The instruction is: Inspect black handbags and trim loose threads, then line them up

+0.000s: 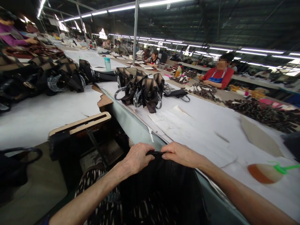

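A black piece of bag fabric [168, 178] hangs over my lap beside the table edge. My left hand [142, 156] pinches its top edge between thumb and fingers. Close by on the same edge, my right hand [179, 153] has it pinched too, with a small gap between the two hands. The lower part of the fabric is dark and blends into my patterned clothing. Ahead on the white-covered table [187, 125] stand several dark handbags [150, 93] with plastic-wrapped handles.
More dark bags [67, 72] crowd the left table. A wooden-edged frame [79, 125] juts out at left. On the right lies a bottle with orange liquid and a green nozzle [264, 172]. A co-worker in red [220, 75] sits across, near piled dark strips [264, 114].
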### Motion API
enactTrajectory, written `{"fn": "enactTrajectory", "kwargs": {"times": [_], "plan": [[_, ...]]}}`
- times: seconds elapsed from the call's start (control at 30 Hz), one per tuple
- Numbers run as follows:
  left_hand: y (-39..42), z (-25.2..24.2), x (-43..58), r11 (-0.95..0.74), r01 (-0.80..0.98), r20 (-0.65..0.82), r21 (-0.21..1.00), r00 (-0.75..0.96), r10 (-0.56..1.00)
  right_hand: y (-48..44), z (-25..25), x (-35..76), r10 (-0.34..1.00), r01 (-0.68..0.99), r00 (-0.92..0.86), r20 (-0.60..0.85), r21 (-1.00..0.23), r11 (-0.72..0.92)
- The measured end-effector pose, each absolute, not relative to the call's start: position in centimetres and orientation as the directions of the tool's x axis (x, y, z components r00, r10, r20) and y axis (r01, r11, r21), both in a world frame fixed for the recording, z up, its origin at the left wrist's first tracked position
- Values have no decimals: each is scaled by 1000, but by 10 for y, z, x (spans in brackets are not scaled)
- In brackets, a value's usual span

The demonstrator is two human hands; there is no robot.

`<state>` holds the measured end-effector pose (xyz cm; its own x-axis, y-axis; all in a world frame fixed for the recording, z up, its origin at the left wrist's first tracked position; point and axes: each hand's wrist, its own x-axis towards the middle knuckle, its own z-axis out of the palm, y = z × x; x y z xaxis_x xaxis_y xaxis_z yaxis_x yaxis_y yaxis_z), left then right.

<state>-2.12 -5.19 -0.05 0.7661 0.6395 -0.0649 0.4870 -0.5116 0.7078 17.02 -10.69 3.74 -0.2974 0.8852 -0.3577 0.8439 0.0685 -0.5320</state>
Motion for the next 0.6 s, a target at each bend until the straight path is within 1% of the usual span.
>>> {"fn": "enactTrajectory", "kwargs": {"times": [0.13,0.27,0.37,0.47,0.6], "plan": [[-49,1,-12,-499,426,-60,754,802,594,-108,37,171,884,845,-312,-348,-528,91],[-48,2,-5,-471,423,-91,774,811,578,-108,35,173,890,851,-297,-346,-518,83],[-47,1,-2,-471,413,-84,779,814,575,-108,33,174,892,856,-293,-344,-510,85],[-47,1,0,-491,407,-72,770,821,567,-106,32,173,895,864,-291,-339,-496,93],[-47,3,3,-517,452,-97,727,813,574,-106,32,171,895,875,-296,-333,-470,114]]}}
